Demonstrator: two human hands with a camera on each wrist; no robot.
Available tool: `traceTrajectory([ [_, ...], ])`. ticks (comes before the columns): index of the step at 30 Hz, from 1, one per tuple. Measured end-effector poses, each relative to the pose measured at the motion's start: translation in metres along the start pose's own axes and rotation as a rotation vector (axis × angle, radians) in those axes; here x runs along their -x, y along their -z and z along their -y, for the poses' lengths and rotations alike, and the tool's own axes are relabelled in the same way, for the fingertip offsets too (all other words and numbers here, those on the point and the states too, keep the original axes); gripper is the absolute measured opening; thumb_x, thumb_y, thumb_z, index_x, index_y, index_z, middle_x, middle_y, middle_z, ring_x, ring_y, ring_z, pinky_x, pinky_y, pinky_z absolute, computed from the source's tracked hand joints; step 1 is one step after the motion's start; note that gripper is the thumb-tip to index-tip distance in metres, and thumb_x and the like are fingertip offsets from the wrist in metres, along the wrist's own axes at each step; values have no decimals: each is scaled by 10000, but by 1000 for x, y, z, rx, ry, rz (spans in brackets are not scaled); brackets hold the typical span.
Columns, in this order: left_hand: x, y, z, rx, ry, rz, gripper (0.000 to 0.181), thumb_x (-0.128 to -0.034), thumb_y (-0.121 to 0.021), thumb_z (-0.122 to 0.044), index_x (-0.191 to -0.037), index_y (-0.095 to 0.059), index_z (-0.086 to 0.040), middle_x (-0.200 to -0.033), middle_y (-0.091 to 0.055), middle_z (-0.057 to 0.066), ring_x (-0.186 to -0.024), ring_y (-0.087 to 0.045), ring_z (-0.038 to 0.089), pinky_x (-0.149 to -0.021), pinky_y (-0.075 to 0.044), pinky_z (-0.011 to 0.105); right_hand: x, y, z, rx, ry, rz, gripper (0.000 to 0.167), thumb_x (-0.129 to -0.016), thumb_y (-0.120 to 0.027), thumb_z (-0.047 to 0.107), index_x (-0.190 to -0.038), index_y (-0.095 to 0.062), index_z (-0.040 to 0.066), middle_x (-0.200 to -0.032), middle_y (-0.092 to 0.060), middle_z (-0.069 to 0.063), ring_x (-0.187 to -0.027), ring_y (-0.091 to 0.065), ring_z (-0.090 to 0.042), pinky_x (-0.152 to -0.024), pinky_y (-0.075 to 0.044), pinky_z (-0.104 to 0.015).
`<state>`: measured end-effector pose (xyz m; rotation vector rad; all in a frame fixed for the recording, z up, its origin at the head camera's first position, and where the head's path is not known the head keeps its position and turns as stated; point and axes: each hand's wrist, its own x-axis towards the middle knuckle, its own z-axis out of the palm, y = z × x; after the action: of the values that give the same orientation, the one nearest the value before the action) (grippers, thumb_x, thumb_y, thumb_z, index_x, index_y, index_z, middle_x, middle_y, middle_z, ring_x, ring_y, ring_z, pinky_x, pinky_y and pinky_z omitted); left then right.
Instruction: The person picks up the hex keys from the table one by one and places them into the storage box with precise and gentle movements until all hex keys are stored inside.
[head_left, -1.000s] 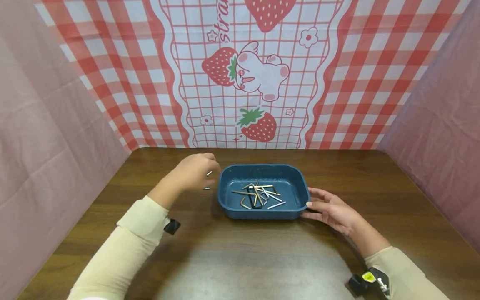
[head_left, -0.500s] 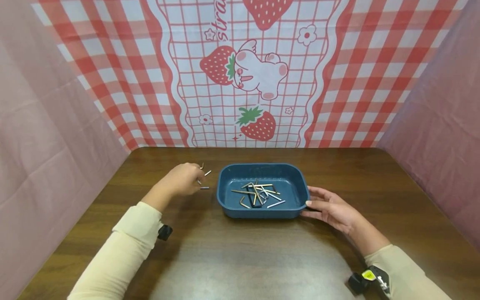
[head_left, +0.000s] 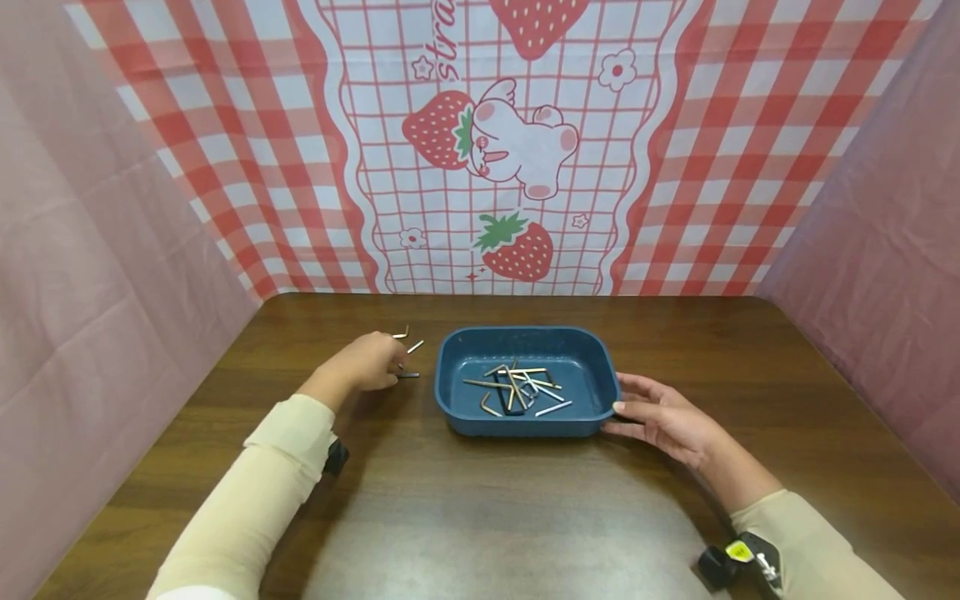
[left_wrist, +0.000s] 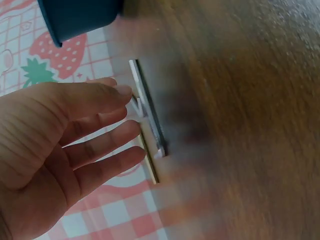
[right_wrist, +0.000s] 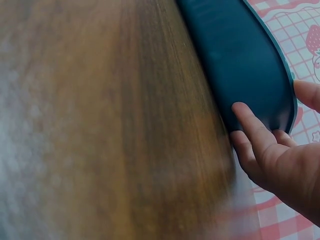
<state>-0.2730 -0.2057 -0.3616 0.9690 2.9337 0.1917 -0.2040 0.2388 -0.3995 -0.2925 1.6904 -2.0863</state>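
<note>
Beside the blue tray (head_left: 525, 428) my left hand (head_left: 367, 362) reaches low over loose hex keys on the table. In the left wrist view, its thumb tip (left_wrist: 124, 95) comes close to a silver hex key (left_wrist: 146, 102), and its fingers are loosely bent with nothing visibly held. The index finger is mostly hidden behind the thumb. A gold-toned hex key (left_wrist: 150, 162) lies under the fingertips. My right hand (head_left: 667, 423) holds the tray's right end, thumb at the rim and fingers against the outer wall. Several hex keys (head_left: 553, 409) lie jumbled inside the tray.
A wooden table (head_left: 480, 517) carries everything. A strawberry-print cloth (head_left: 525, 167) hangs behind it, with pink cloth (head_left: 862, 292) at the sides. A small gold-toned hex key (head_left: 403, 333) lies beyond the left hand.
My left hand has moved left and down from the tray's left side to the loose hex keys on the table. The right hand and the tray stay where they were.
</note>
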Motion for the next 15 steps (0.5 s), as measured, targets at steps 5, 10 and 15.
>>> traceTrajectory([
  [5,-6,-6,2,-12,25,26,124,-744,-732,30,-839,-701,-42,-739,-643,25,-681,-565,156,-669,-511,365,0,0,0,-2,-3,-3,733,-945,-559,-18,-1491,-78,-106,-1381,-395,-200,-1097,-614,-287,-921,-481,-479],
  [10,-10,-10,1,-39,52,53,129,-754,-704,46,-773,-673,-78,-646,-528,-39,-624,-474,148,-615,-464,352,1,0,0,-1,-6,0,732,-948,-558,-14,-1492,-77,-104,-1381,-391,-204,-1102,-611,-290,-925,-477,-482],
  [15,-11,-12,-1,-89,40,48,176,-717,-693,48,-762,-707,-121,-622,-516,-72,-632,-455,135,-648,-487,376,1,1,1,0,-6,4,732,-948,-555,-16,-1492,-73,-105,-1390,-375,-212,-1098,-614,-291,-926,-477,-480],
])
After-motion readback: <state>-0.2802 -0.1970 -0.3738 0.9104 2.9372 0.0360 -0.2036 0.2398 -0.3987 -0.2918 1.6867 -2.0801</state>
